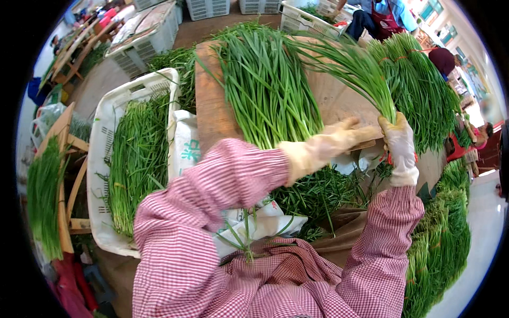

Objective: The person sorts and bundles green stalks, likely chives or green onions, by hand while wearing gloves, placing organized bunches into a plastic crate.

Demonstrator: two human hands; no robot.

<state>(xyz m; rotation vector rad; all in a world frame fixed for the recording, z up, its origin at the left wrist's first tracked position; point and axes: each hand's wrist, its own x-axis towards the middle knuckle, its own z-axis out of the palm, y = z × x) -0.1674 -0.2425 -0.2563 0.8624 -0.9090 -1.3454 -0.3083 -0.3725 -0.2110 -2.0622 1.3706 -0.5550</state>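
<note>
Greens [380,87] arch over the surface [214,106] from its right side, pale stem ends clamped in the right grip [400,140]. They look light, limp-tipped and easily bruised, so the firmer stems suit holding; at the surface's near edge, blur hides whether the left grip [326,148] is closed.

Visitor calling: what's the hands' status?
Right hand gripping green bunch. Left hand open, blurred. Stalk pile on wooden board, left sleeve crossing its near end.

board [216,114]: matt wood | crate [98,159]: plastic | sleeves [233,175]: cloth | leaves [374,79]: smooth
</note>
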